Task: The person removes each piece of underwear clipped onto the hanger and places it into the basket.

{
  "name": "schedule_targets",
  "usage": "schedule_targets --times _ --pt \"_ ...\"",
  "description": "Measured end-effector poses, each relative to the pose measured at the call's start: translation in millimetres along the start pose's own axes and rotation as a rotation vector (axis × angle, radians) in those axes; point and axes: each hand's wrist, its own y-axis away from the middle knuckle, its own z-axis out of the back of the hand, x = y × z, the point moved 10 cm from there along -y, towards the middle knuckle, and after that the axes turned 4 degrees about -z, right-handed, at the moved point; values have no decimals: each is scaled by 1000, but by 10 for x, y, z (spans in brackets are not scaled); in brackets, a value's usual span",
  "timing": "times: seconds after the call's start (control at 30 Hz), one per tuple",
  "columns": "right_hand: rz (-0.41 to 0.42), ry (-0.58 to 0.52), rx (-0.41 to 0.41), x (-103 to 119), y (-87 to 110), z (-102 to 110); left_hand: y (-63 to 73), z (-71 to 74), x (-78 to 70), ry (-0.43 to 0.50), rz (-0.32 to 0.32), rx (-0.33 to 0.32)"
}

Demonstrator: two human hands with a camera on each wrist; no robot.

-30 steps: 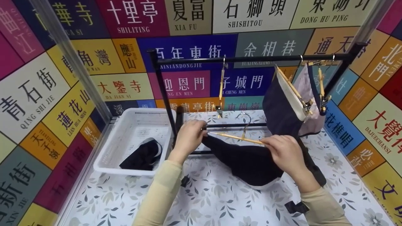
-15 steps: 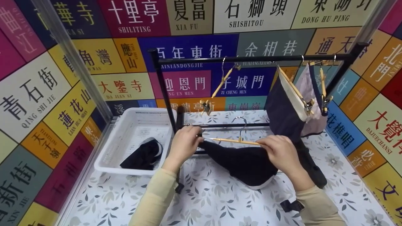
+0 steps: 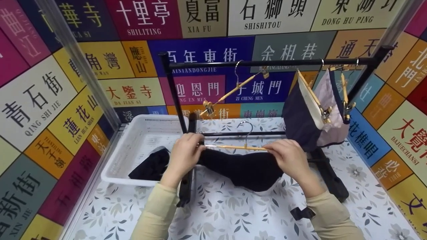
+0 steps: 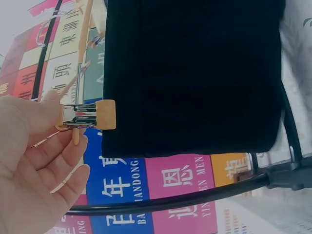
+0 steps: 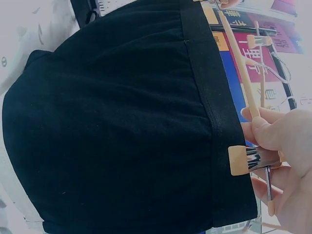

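Observation:
A black garment with an elastic waistband (image 5: 209, 97), like underpants or shorts, hangs from a wooden clip hanger (image 3: 240, 147) held low in front of the rack. My left hand (image 3: 185, 155) pinches the hanger's left end at its clip (image 4: 106, 115), which bites the garment's top edge. At the other end my right hand (image 3: 289, 156) holds the wooden bar between thumb and fingers, beside a second clip (image 5: 239, 160) fastened on the waistband. The metal hook (image 3: 248, 130) points up, off the rail. The black cloth (image 3: 247, 170) droops below the bar.
A black rack's top rail (image 3: 273, 62) carries a bare clip hanger (image 3: 233, 91), a dark garment (image 3: 298, 116) and a pink one (image 3: 322, 110) on hangers. A white basket (image 3: 111, 166) with dark cloth (image 3: 150, 165) stands at left. The table (image 3: 233, 216) has a leaf-patterned cover.
Both hands have carried the hanger and black garment leftward, and the bar has levelled. The bare hanger on the rail has swivelled from edge-on to slanting broadside.

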Motion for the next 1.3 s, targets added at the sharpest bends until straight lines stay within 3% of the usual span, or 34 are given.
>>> schedule_targets --times 0.23,0.57,0.8,1.3 --pt "1 -22 15 26 -42 -69 47 76 52 -6 18 -18" --pt "27 -34 37 -8 42 -229 219 -77 155 -6 44 12" --pt "1 -41 56 -67 158 -356 345 -260 227 12 70 93" --pt "-26 -39 77 -125 302 -540 522 -509 328 18 129 210"
